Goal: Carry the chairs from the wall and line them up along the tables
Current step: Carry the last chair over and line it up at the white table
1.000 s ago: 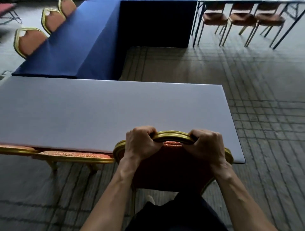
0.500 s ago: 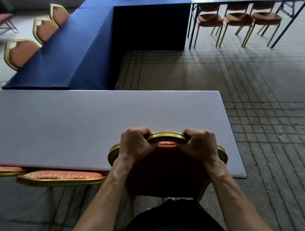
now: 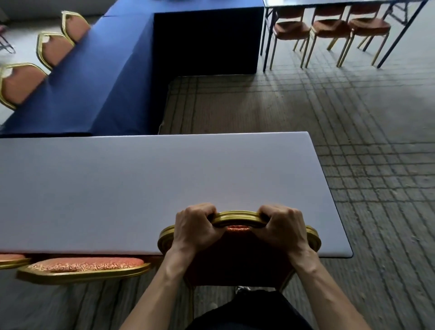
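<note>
A chair with a gold frame and red padded back [image 3: 239,220] stands right in front of me at the near edge of the pale grey table [image 3: 150,188], towards its right end. My left hand [image 3: 195,227] grips the gold top rail on its left side. My right hand [image 3: 281,227] grips the same rail on its right side. The chair's seat is hidden under the table and behind its back. Another gold and orange chair [image 3: 84,268] is tucked at the table just to the left, with the edge of a third chair [image 3: 11,259] beyond it.
A blue-draped table [image 3: 94,77] runs away at the upper left with three chairs [image 3: 21,82] along its far side. A bare-legged table [image 3: 329,2] at the top right has three chairs [image 3: 329,28] under it. Patterned carpet [image 3: 353,141] covers the floor to the right.
The chair has moved forward against the table, its back now overlapping the near edge more. Both hands keep their grip on the top rail. My view has tilted up slightly.
</note>
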Demonstrator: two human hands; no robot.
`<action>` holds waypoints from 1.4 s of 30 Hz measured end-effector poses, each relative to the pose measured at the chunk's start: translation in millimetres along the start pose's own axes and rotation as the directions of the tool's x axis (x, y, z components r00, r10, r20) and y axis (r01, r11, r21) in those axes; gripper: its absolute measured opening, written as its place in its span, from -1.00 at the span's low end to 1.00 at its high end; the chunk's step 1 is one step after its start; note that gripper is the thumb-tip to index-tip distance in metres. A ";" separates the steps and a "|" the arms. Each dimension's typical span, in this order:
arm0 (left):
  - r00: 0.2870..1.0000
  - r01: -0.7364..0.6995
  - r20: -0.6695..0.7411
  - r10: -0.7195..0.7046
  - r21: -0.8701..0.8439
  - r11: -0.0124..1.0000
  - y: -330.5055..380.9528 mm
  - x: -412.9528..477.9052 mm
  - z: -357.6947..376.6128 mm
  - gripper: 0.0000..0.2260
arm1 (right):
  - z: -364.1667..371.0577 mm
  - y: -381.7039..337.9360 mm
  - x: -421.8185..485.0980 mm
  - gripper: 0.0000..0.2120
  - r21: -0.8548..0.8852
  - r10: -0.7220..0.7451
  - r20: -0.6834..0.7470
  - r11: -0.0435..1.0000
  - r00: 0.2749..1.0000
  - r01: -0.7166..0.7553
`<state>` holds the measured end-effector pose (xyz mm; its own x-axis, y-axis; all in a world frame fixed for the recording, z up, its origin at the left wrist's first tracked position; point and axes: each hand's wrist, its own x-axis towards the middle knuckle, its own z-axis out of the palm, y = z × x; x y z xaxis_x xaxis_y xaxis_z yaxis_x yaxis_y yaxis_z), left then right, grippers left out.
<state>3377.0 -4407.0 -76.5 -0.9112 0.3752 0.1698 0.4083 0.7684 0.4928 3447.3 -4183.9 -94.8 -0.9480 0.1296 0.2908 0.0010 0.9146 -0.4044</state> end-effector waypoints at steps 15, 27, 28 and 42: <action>0.996 0.019 0.082 -0.020 0.016 1.000 5.0 -20.3 -1.5 -0.72 | -11.1 -24.7 -24.4 -0.70 -0.066 0.234 0.159 0.972 0.959 -0.226; 0.992 -0.007 0.124 0.000 0.054 0.999 10.5 -76.7 1.6 -0.77 | -21.6 -42.6 -80.8 -0.77 -0.058 0.268 0.141 0.963 0.953 -0.263; 0.992 -0.005 0.126 -0.002 0.056 0.998 11.7 -84.0 1.4 -0.77 | -22.8 -44.2 -87.8 -0.76 -0.056 0.269 0.144 0.963 0.952 -0.263; 0.963 0.072 0.236 -0.129 0.239 0.968 36.5 -215.8 1.8 -0.68 | -30.2 -59.6 -218.8 -0.67 0.017 0.190 0.209 0.980 0.959 -0.198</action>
<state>3588.7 -4459.0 -96.7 -0.9177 0.3842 -0.1014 0.3432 0.8950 0.2850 3664.2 -4255.2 -108.2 -0.9758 0.2179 0.0204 0.1832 0.8643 -0.4684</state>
